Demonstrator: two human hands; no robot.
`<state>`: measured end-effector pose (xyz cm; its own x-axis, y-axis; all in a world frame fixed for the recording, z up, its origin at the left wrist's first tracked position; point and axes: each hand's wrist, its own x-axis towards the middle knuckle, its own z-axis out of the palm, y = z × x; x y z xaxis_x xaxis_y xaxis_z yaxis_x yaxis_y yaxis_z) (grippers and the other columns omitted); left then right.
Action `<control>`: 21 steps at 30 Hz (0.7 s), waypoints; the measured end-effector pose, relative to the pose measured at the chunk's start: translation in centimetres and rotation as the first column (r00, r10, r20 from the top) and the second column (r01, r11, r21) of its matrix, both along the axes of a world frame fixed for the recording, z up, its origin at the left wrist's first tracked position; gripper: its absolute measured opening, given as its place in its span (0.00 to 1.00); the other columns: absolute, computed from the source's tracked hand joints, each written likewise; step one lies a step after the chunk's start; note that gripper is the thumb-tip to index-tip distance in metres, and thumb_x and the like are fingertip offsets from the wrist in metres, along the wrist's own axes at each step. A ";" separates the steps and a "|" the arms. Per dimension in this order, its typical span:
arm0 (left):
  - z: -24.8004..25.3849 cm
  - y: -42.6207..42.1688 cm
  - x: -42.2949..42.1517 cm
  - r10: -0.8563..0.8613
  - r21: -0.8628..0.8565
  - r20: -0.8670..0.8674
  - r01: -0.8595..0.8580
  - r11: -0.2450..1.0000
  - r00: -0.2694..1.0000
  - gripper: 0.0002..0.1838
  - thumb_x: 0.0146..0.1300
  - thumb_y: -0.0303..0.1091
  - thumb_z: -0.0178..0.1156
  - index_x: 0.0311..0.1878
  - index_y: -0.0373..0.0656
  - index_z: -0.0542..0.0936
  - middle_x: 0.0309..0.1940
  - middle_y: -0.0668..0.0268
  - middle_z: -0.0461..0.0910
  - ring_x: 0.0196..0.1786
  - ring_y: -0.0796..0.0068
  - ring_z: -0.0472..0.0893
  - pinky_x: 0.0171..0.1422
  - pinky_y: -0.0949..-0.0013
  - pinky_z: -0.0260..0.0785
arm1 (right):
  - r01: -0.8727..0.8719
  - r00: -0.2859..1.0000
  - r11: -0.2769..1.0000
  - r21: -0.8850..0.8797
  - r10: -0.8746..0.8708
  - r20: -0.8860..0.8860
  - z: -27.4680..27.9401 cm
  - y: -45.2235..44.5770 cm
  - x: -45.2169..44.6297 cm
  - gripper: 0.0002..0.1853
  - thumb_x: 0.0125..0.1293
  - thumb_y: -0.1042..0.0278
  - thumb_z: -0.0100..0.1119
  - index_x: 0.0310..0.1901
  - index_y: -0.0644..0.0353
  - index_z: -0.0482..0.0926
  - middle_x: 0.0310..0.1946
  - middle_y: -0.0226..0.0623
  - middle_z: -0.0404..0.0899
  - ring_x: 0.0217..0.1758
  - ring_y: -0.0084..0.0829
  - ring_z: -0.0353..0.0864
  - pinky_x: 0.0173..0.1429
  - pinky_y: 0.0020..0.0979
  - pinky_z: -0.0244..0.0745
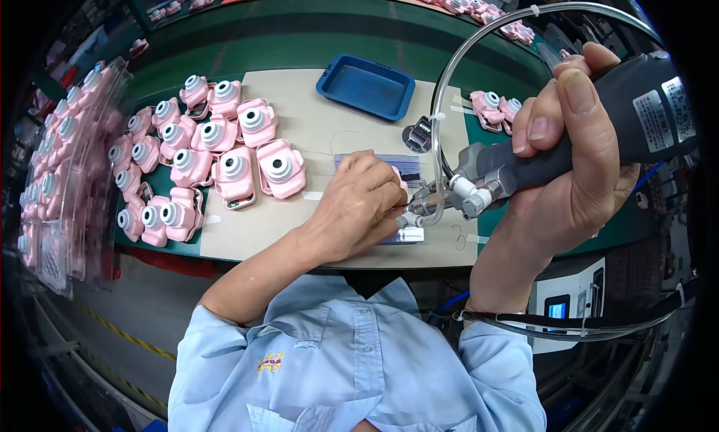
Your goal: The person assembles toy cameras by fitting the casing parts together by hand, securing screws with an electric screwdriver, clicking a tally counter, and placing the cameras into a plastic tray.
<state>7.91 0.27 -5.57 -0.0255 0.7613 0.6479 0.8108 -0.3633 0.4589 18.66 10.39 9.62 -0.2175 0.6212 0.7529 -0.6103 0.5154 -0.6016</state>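
The dark grey cylindrical handheld power tool [629, 87] is raised over the right part of the work area, its long body sloping down and leftward to a slim metal nose. On my feed, the right hand [580, 166] has its grip closed around that body. A clear flexible hose [517, 16] arcs above and drops to the nose, beside white plastic fittings [472, 196].

The left hand [359, 200] lies low near the middle, fingers curled over a small pink plastic piece [403, 180]. I can see only a sliver of that piece past the knuckles, so I cannot tell whether the left grip is pinching it or merely steadying it. The metal nose comes down right by the fingertips; I cannot make out whether it touches anything. Under the left hand, I see a flat lavender-grey block [352, 161] on a beige sheet [303, 121] covering the middle of the green tabletop [614, 222].

Beyond the hands I have a shallow blue rectangular tray [367, 87], turned at an angle, and a small black device with a round base [418, 134] near its right corner. To the left, I see pink toy-like cameras with white lens rings [281, 168] clustered in rows, next to stacked clear plastic trays [71, 177] filled with more. Two similar pink cameras [490, 106] lie beyond the tool.
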 end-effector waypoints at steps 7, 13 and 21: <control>0.0 -0.3 0.3 0.047 0.021 -0.063 -0.046 0.999 0.997 0.10 0.50 0.25 0.65 0.37 0.42 0.78 0.37 0.63 0.73 0.43 0.63 0.71 0.65 0.56 0.59 | 0.036 0.999 0.999 -0.023 -0.037 -0.025 -0.6 0.4 0.1 0.19 0.62 0.74 0.63 0.53 0.74 0.73 0.18 0.34 0.73 0.14 0.18 0.69 0.19 0.15 0.64; -0.3 -0.4 0.0 -0.042 -0.075 0.020 0.044 0.996 0.999 0.13 0.51 0.26 0.64 0.42 0.41 0.78 0.41 0.62 0.74 0.46 0.62 0.72 0.64 0.55 0.60 | 0.042 0.999 0.999 -0.024 -0.042 -0.012 -0.6 0.3 0.5 0.20 0.61 0.75 0.63 0.53 0.75 0.73 0.21 0.36 0.76 0.15 0.19 0.70 0.19 0.15 0.65; 0.9 -1.0 -2.0 -0.078 -0.197 0.127 0.102 0.975 0.989 0.30 0.48 0.32 0.67 0.58 0.38 0.75 0.53 0.57 0.75 0.57 0.55 0.72 0.67 0.53 0.59 | 0.069 0.997 0.998 0.004 -0.069 0.023 -1.1 0.9 0.7 0.20 0.60 0.77 0.64 0.53 0.74 0.74 0.29 0.41 0.79 0.16 0.19 0.71 0.19 0.15 0.65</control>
